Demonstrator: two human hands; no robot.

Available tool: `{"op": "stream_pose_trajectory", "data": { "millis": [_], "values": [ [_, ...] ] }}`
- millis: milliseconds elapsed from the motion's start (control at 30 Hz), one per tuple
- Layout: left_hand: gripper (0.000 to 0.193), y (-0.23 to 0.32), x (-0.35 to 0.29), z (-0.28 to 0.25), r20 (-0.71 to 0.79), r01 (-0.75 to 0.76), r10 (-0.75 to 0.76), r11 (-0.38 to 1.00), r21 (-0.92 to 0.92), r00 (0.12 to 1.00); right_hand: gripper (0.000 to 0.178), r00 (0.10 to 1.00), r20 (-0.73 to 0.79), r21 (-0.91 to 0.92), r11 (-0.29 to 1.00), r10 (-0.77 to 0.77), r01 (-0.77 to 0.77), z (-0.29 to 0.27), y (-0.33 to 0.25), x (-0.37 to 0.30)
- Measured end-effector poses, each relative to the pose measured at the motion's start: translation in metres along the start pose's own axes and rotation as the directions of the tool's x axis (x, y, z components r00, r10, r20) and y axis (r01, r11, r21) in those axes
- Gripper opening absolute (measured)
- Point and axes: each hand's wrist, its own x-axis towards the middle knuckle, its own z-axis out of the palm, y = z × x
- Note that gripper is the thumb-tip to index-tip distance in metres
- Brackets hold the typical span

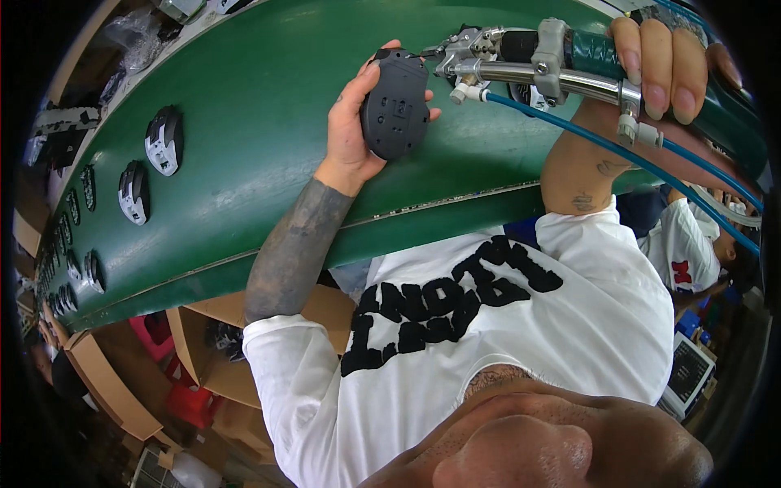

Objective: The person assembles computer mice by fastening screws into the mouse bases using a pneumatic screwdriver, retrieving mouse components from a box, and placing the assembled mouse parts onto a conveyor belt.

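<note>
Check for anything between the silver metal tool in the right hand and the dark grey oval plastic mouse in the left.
Nothing visible does: the tip of the tool in the right hand is at the upper right edge of the mouse in the left hand. The blue hose runs clear.

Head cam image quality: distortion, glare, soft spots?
Head view: fisheye bows the edges of the green worktable; corners fall to black; bright highlights on the chrome tube; dark mouse base reads fairly sharp; small parts at far left look squeezed, lacking detail.
</note>
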Motion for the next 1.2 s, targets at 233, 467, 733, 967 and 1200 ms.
{"op": "stream_pose_trajectory", "data": {
  "millis": [233,467,733,967,1200],
  "values": [
    [0.052,-0.003,-0.002,0.002,0.041,0.032,-0.031,0.999,-0.012,0.999,0.044,0.994,0.087,0.051,0.997,-0.06,0.056,0.003,0.006,0.002],
    [0.053,-0.002,-0.003,0.003,0.047,0.063,-0.061,0.997,-0.051,0.997,0.039,0.992,0.097,0.07,0.995,-0.084,0.077,0.01,0.007,0.004],
    [0.043,0.026,0.014,-0.021,-0.129,-0.296,0.289,0.955,-0.035,0.948,0.043,0.999,0.018,0.088,0.996,-0.033,0.031,0.019,0.004,0.006],
    [0.042,0.027,0.004,-0.002,-0.185,-0.312,0.295,0.947,-0.071,0.938,0.046,0.98,0.196,0.173,0.985,-0.02,-0.014,0.014,0.015,0.013],
    [0.043,0.025,0.002,0.005,-0.171,-0.307,0.292,0.949,-0.073,0.941,0.05,0.927,0.373,0.224,0.973,-0.03,-0.059,0.019,0.022,0.02]
  ]
}}
